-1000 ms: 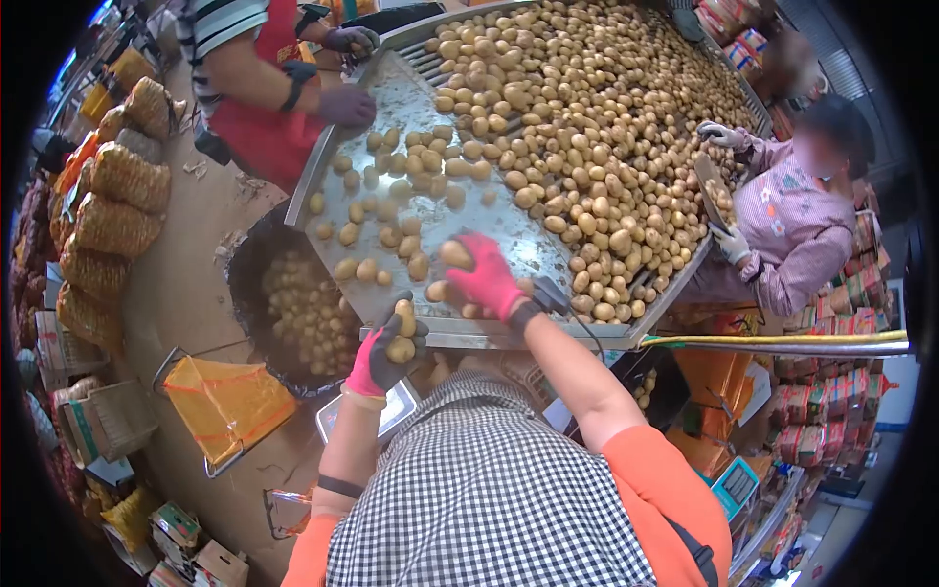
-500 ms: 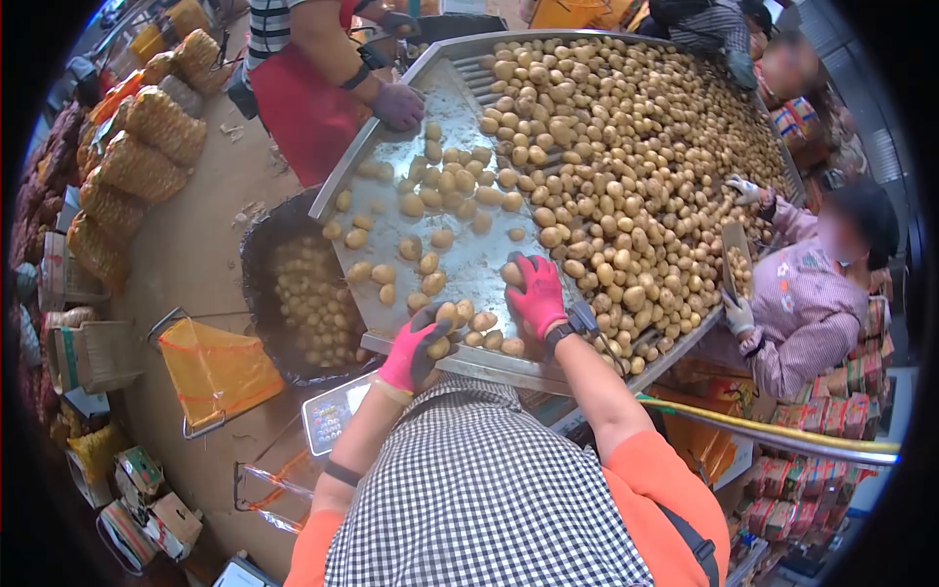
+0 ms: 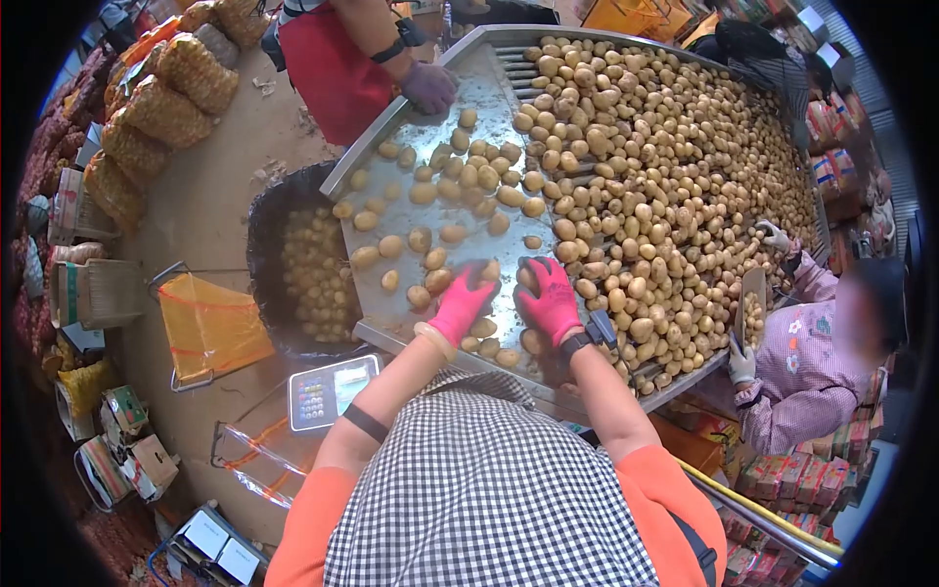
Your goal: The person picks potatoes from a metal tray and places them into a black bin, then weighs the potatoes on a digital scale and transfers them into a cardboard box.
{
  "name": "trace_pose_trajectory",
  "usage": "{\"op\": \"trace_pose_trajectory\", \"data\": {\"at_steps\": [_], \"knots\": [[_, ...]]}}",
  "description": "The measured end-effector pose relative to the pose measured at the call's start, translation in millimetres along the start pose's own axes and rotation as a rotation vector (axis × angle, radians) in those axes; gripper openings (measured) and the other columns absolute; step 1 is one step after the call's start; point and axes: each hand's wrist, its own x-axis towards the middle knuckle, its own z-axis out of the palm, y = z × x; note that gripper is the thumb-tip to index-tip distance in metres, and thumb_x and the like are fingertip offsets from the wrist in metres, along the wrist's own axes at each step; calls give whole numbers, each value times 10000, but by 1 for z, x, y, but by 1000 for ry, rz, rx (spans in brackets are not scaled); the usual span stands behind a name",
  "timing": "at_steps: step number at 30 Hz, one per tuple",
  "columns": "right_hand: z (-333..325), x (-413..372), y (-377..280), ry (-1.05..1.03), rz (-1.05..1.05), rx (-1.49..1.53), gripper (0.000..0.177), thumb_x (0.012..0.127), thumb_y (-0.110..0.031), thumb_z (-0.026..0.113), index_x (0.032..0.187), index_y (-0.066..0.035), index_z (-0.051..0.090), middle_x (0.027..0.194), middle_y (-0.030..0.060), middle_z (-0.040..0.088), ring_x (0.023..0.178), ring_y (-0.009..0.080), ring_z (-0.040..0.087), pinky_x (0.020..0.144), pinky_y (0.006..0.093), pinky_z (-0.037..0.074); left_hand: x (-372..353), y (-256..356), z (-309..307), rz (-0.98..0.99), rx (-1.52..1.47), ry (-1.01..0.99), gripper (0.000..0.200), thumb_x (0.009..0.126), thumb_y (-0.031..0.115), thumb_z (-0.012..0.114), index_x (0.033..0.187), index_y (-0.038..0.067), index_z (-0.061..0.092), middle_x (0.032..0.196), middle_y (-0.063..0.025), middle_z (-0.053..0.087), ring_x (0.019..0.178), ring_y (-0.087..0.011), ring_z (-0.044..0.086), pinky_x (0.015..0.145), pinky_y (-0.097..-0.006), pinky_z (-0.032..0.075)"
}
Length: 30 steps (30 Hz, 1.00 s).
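My left hand (image 3: 464, 301), in a pink and grey glove, is over the metal tray (image 3: 499, 88) with its fingers curled round a potato (image 3: 490, 271). Close on its right, my right hand (image 3: 550, 298) in a matching glove grips another potato (image 3: 528, 280), partly hidden by the fingers. A few potatoes lie by my wrists at the tray's near edge. Loose potatoes (image 3: 469, 176) are scattered on the smooth metal beyond my hands. To the right, a dense mass of potatoes (image 3: 646, 215) covers the slatted rollers.
Left of the tray stands a black-lined bin (image 3: 269, 225) holding potatoes. An orange mesh bag (image 3: 210, 328) on a frame and a scale (image 3: 335, 391) are nearby. A co-worker's gloved hand (image 3: 428, 88) rests on the far-left rim; another person (image 3: 802, 342) works at the right.
My left hand has moved right and away from me, nearer my right hand. The potatoes it held near the front edge are no longer in it. The whole view has shifted slightly.
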Motion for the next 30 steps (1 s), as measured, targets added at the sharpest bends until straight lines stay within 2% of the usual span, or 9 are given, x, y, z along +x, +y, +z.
{"op": "trace_pose_trajectory", "data": {"at_steps": [1,3,9,12,18,19,22,26,30], "knots": [[0,0,1,-6,-7,-1,569,780,-263,730,1302,-108,565,1291,149,546,1191,364,513,1026,440,433,-7,6,1,2,-3,8,494,919,184,645,1389,95,523,1213,-70,607,1047,-175,616,864,-296,524],[-2,-2,-5,-14,-1,-28,567,782,-260,728,1303,-108,565,1294,148,545,1196,364,511,1029,441,431,-29,21,2,317,626,103,513,866,175,691,1354,91,562,1238,-114,608,1078,-208,615,920,-328,511],[-4,-2,-1,9,-5,-15,570,767,-224,734,1300,-111,568,1298,147,542,1197,360,508,1035,442,427,-43,61,-121,547,1156,1162,513,781,123,693,1288,115,618,1320,-172,569,1205,-364,563,1005,-432,476],[-10,1,-2,-29,9,64,580,760,-217,740,1302,-110,566,1300,148,539,1205,360,503,1035,441,426,-21,47,-187,300,909,763,506,783,126,707,1284,123,628,1264,-164,620,1171,-353,597,997,-415,489],[-8,6,3,-75,0,75,570,761,-217,736,1296,-113,572,1306,155,531,1230,363,489,1056,439,414,-32,69,-193,248,1175,846,399,799,80,701,1198,91,687,1017,-122,742,976,-302,702,899,-377,537],[-6,4,4,-60,8,50,568,760,-216,736,1295,-116,573,1306,154,530,1232,363,488,1059,439,412,-32,66,-207,243,1172,852,399,799,80,701,1198,91,687,1017,-122,742,976,-302,702,899,-377,537],[-3,3,5,-38,18,20,566,763,-221,731,1298,-123,573,1311,151,527,1233,363,488,1060,440,412,-46,63,-265,425,217,788,255,868,49,686,1121,37,715,974,-36,726,854,-129,658,792,-277,530],[-4,3,4,-26,-7,0,567,772,-241,727,1302,-114,567,1302,153,536,1224,369,495,1056,441,416,-137,114,-314,651,-104,938,224,892,47,676,1113,24,702,972,-57,715,817,-147,677,703,-276,552],[-6,2,12,-93,19,10,640,781,-260,739,1356,-87,519,1327,178,536,1259,370,487,1076,439,404,-247,113,-474,791,-38,1225,197,928,58,617,1110,50,693,964,-59,714,810,-170,689,732,-289,562]]}}
